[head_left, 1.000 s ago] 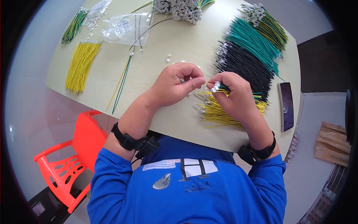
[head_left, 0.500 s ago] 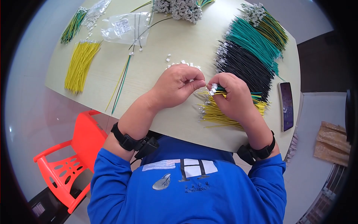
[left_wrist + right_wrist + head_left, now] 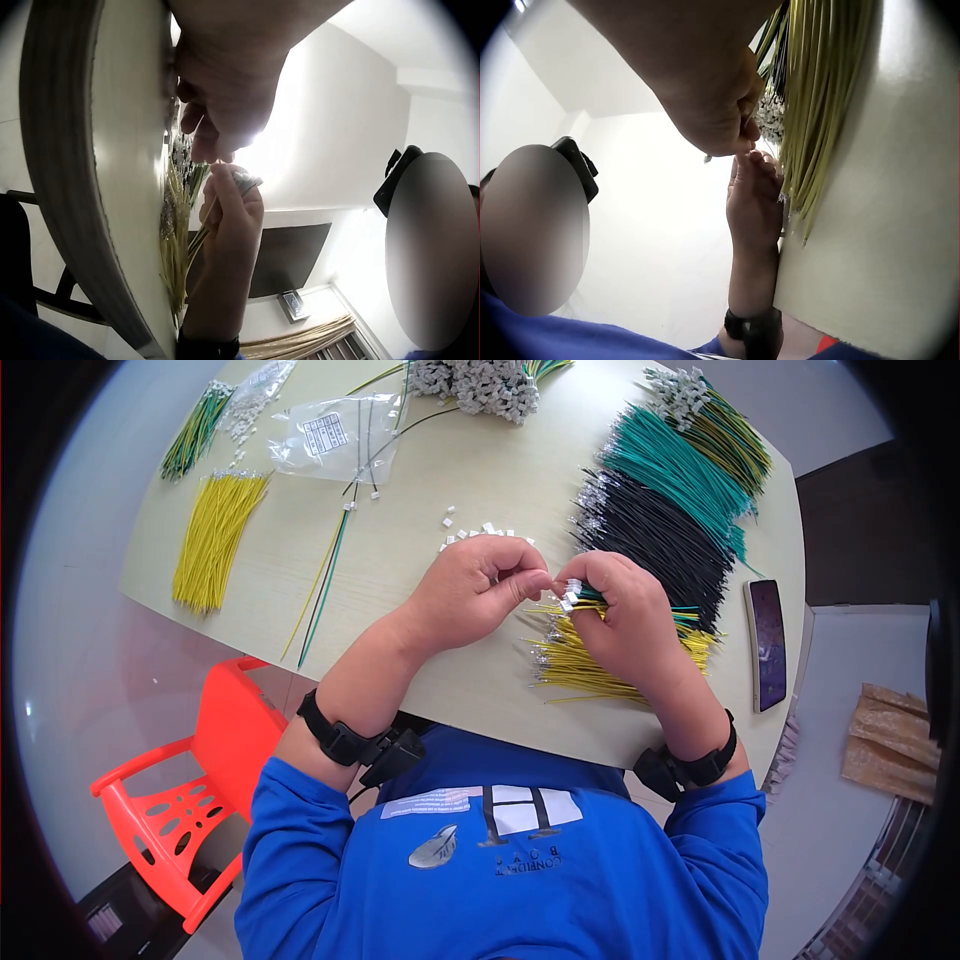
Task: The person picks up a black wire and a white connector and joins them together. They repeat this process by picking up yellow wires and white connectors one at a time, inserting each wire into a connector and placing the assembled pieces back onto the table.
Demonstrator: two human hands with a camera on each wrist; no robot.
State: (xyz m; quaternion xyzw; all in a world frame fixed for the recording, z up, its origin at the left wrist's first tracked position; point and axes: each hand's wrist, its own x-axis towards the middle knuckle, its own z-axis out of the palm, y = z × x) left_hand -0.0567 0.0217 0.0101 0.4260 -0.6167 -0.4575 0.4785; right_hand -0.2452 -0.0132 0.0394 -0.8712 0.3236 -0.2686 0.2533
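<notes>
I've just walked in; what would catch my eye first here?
Probably the bright red chair, at lower left in the head view. Next, the thick bundles of green wires, black wires and yellow wires on the table's right side. Beside them, the right grip holds small white connectors, close to the left grip.

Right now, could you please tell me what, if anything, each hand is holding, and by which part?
The right hand holds wires near their white connectors. Whether the left hand pinches anything cannot be told.
</notes>
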